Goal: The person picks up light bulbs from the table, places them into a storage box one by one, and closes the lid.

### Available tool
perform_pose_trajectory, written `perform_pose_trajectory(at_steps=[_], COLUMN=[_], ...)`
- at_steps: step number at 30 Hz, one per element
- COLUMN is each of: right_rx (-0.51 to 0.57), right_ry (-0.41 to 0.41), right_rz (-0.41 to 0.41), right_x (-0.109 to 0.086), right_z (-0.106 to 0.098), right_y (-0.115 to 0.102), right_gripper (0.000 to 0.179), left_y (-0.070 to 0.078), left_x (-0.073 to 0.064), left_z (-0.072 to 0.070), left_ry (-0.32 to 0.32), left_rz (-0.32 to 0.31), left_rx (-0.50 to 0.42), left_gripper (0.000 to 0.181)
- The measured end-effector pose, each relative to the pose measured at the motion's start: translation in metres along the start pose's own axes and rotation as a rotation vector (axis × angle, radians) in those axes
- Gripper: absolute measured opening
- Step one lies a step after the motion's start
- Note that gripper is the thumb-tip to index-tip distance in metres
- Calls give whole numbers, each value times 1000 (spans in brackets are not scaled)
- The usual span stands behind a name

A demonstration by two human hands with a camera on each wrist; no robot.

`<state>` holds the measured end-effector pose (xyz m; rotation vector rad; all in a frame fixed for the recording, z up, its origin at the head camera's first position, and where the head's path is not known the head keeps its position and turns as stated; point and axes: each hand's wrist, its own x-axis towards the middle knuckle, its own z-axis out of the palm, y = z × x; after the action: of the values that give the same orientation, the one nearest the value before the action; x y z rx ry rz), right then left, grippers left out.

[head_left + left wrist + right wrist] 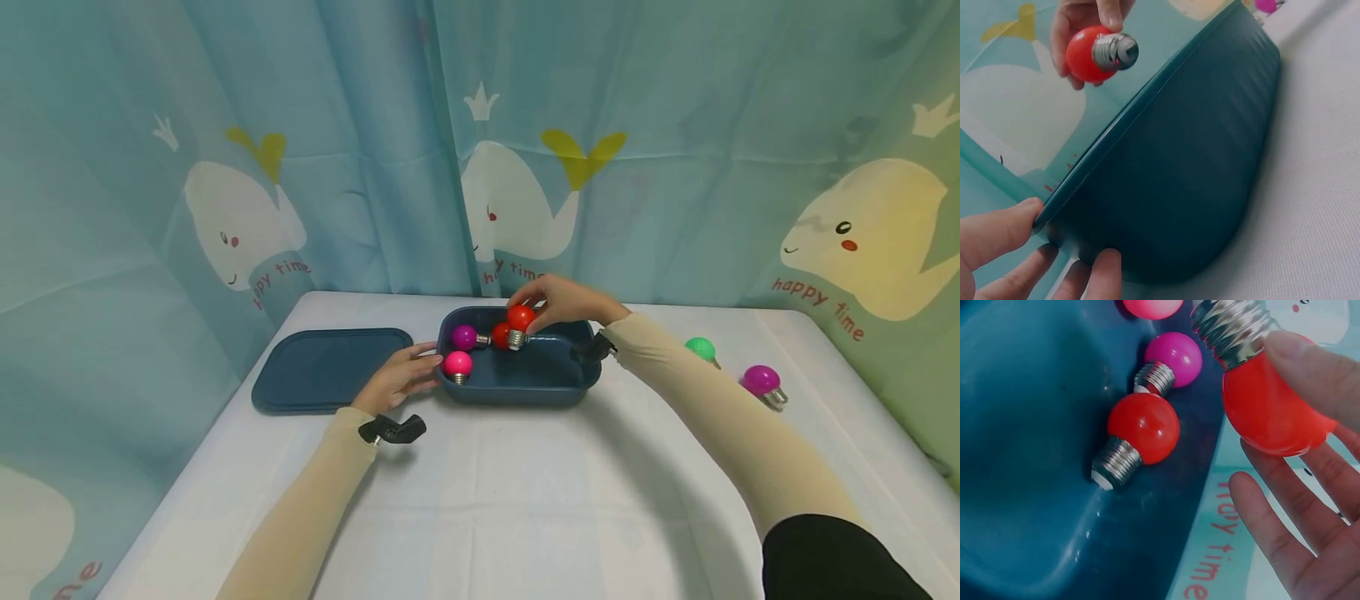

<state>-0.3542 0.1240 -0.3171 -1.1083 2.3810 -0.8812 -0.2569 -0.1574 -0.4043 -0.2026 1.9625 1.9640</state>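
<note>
My right hand (566, 302) pinches a red light bulb (521, 317) above the dark blue box (517, 397). In the right wrist view, the thumb presses that bulb near its silver screw base, with the fingers behind the globe. My left hand (401, 375) touches the left end of the box. Its thumb (1007, 231) meets the rim and its outstretched fingers rest against the outer wall. Inside the box lie a second red bulb (1144, 428), a purple bulb (464, 337) and a pink bulb (457, 363), grouped towards the left.
A flat dark blue lid (330, 371) lies left of the box, beside my left hand. On the right of the white table (465, 500) are a green bulb (701, 348) and another purple bulb (762, 382), near my right forearm. A whale-print curtain (375, 167) hangs behind.
</note>
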Motion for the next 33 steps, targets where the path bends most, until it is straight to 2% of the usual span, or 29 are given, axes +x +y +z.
perform_pose_trajectory(at_steps=[13, 19, 26, 33], right_rx=[-41, -82, -100, -99], right_ry=[-54, -92, -134, -171], right_rz=[-32, -42, -12, -55], right_x=[19, 28, 36, 42], right_z=[20, 29, 36, 44], right_y=[5, 6, 6, 10], right_gripper=[46, 45, 44, 43], left_y=[-1, -1, -1, 0], left_x=[-2, -1, -1, -1], left_z=[-3, -3, -2, -1], left_ry=[-35, -28, -20, -13], left_rz=[21, 17, 5, 0], left_rx=[-4, 3, 2, -1], left_gripper=[58, 57, 57, 57])
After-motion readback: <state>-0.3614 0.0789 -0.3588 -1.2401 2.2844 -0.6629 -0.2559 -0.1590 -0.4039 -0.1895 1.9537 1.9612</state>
